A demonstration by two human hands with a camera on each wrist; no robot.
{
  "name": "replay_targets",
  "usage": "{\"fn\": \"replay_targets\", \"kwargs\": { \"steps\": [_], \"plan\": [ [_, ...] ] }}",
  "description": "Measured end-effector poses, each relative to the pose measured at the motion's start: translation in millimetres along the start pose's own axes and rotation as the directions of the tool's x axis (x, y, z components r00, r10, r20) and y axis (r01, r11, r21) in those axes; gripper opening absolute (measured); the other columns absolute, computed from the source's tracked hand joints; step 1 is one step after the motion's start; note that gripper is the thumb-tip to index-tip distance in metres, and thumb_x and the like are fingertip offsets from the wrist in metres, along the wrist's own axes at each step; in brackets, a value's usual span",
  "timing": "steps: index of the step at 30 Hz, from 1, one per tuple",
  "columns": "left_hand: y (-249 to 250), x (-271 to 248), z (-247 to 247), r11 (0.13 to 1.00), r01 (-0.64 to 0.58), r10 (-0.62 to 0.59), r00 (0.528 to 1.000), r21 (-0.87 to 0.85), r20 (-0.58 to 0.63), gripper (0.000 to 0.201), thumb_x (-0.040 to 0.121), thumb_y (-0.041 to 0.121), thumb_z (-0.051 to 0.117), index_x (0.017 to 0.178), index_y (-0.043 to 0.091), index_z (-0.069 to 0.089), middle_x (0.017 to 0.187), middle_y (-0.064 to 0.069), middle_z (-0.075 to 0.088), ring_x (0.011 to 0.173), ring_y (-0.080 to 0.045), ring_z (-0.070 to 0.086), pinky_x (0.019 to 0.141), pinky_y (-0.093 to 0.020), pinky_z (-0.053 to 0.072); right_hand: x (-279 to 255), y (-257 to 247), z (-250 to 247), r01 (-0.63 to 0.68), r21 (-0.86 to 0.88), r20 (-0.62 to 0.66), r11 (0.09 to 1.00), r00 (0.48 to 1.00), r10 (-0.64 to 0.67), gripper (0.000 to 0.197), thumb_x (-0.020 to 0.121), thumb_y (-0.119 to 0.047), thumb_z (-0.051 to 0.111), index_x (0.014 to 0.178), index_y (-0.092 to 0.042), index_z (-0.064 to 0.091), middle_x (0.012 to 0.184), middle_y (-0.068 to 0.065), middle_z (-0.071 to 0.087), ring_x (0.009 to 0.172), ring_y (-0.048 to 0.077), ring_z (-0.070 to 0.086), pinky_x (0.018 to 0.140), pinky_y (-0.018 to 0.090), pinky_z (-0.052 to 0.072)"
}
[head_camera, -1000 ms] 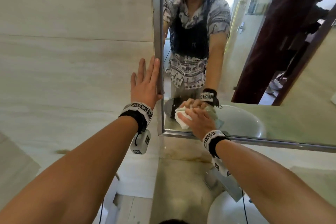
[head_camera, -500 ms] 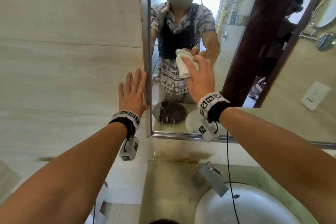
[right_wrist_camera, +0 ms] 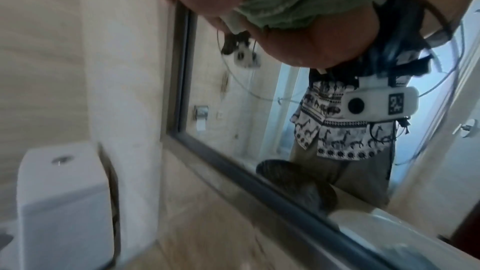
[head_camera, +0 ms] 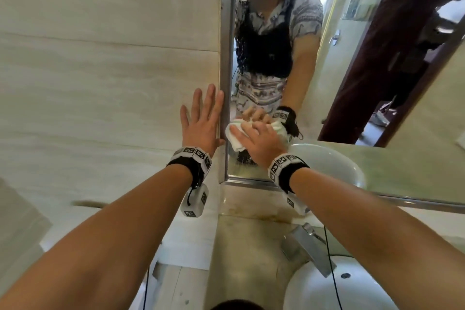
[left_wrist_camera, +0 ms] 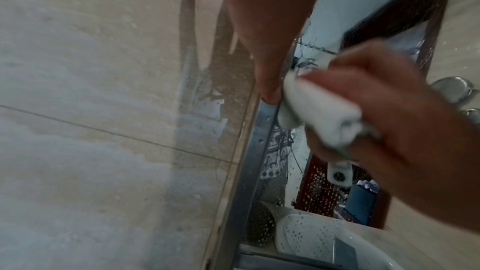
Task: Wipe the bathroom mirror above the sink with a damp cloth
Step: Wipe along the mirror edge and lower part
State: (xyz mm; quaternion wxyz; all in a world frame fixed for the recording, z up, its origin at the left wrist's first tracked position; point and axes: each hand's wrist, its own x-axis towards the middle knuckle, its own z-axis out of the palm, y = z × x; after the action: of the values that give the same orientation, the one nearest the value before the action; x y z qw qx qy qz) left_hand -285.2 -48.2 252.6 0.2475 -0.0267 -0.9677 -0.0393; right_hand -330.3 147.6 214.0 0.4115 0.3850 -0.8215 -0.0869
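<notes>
Presently: cloth (head_camera: 235, 137) pressed to mirror (head_camera: 352, 98) by curled right hand (head_camera: 259, 145); left hand (head_camera: 202, 123) laid flat, fingers spread, on wall (head_camera: 100, 83).

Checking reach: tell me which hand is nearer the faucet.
Right. The right hand presses the cloth on the mirror above the faucet; the left hand lies flat on the wall, farther left.

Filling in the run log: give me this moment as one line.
phase: wiping | right hand: presses white folded cloth on metal-framed wall mirror, lower left corner | left hand: flat on beige wall tile
</notes>
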Motion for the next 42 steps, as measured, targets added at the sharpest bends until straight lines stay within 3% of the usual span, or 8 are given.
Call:
{"fn": "replay_targets", "kwargs": {
  "steps": [9, 15, 22, 26, 32, 35, 39, 42],
  "plan": [
    [6.0, -6.5, -5.0, 0.999, 0.03, -0.03, 1.0, 0.022, 0.002, 0.136, 0.071, 0.049, 0.082, 0.151, 0.027, -0.026, 0.164, 0.0, -0.018, 0.151, -0.03, -0.013, 0.116, -0.064, 0.014, -22.3, -8.9, -3.3, 0.17, 0.071, 0.117, 0.983, 0.977, -0.178, 0.049, 0.079, -0.018, 0.072, 0.126, -0.021, 0.06, 0.121, 0.006, 0.061, 0.098, 0.029, 0.057, 0.078, 0.04, 0.049],
    [3.8, -25.5, -2.5, 1.0, 0.027, -0.027, 1.0, -0.012, 0.012, 0.129, 0.075, 0.042, 0.081, 0.153, 0.028, -0.022, 0.164, 0.001, -0.017, 0.152, -0.027, -0.009, 0.118, -0.061, 0.014, -20.3, 15.8, -47.8, -0.23, 0.143, 0.001, 0.963, 0.973, 0.233, 0.039, 0.09, -0.019, 0.051, 0.127, -0.018, 0.06, 0.118, 0.011, 0.061, 0.094, 0.03, 0.054, 0.077, 0.04, 0.048],
    [5.8, -46.7, 30.6, 1.0, 0.015, -0.016, 0.996, 0.012, 0.085, 0.141, 0.068, 0.041, 0.086, 0.15, 0.028, -0.029, 0.161, -0.002, -0.027, 0.15, -0.03, -0.016, 0.119, -0.06, 0.012, -17.4, 49.3, -61.0, -0.528, 0.173, -0.145, 0.831, 0.821, 0.552, 0.051, 0.087, -0.015, 0.051, 0.138, -0.022, 0.05, 0.124, 0.013, 0.049, 0.107, 0.03, 0.039, 0.087, 0.041, 0.036],
    [5.1, -45.3, 54.8, 0.999, 0.007, -0.011, 0.995, 0.038, 0.099, 0.146, 0.067, 0.041, 0.087, 0.147, 0.027, -0.034, 0.162, -0.003, -0.025, 0.15, -0.032, -0.015, 0.119, -0.06, 0.011, -25.7, 37.0, -29.7, -0.479, 0.059, -0.214, 0.876, 0.851, 0.48, 0.053, 0.086, -0.018, 0.065, 0.136, -0.026, 0.048, 0.119, 0.005, 0.045, 0.099, 0.028, 0.042, 0.078, 0.04, 0.042],
    [3.6, -37.3, 73.5, 0.998, 0.024, -0.028, 0.997, 0.053, 0.076, 0.143, 0.071, 0.044, 0.083, 0.146, 0.026, -0.037, 0.157, -0.002, -0.032, 0.15, -0.033, -0.016, 0.118, -0.064, 0.006, -79.9, 0.0, 19.8, -0.184, 0.017, 0.06, 0.983, 0.981, 0.182, 0.068, 0.075, -0.021, 0.064, 0.137, -0.035, 0.038, 0.125, -0.002, 0.039, 0.102, 0.025, 0.041, 0.076, 0.042, 0.049],
    [2.2, -37.5, 74.2, 0.997, 0.014, -0.02, 0.996, 0.072, 0.085, 0.139, 0.074, 0.044, 0.08, 0.144, 0.027, -0.04, 0.16, -0.003, -0.028, 0.15, -0.034, -0.016, 0.117, -0.065, 0.006, -92.5, -11.1, 34.3, -0.158, 0.043, 0.13, 0.987, 0.98, 0.151, 0.075, 0.069, -0.016, 0.068, 0.136, -0.035, 0.039, 0.126, -0.003, 0.039, 0.102, 0.025, 0.041, 0.075, 0.042, 0.049],
    [1.3, -39.4, 72.3, 0.998, 0.013, -0.017, 0.997, 0.061, 0.079, 0.138, 0.073, 0.048, 0.079, 0.145, 0.027, -0.037, 0.164, -0.005, -0.018, 0.15, -0.033, -0.014, 0.116, -0.066, 0.007, -107.4, -10.5, 42.2, 0.084, 0.102, 0.262, 0.991, 0.959, -0.109, 0.066, 0.073, -0.014, 0.067, 0.133, -0.032, 0.044, 0.129, -0.003, 0.048, 0.106, 0.027, 0.04, 0.087, 0.042, 0.036],
    [0.8, -41.6, 67.3, 0.997, 0.001, -0.006, 0.997, 0.071, 0.072, 0.136, 0.074, 0.046, 0.08, 0.148, 0.027, -0.032, 0.165, -0.005, -0.015, 0.151, -0.032, -0.012, 0.116, -0.067, 0.007, -110.3, -16.6, 41.8, 0.074, 0.138, 0.308, 0.988, 0.945, -0.114, 0.064, 0.071, -0.013, 0.073, 0.127, -0.03, 0.048, 0.126, -0.002, 0.055, 0.105, 0.027, 0.043, 0.087, 0.042, 0.038]
  ]
}}
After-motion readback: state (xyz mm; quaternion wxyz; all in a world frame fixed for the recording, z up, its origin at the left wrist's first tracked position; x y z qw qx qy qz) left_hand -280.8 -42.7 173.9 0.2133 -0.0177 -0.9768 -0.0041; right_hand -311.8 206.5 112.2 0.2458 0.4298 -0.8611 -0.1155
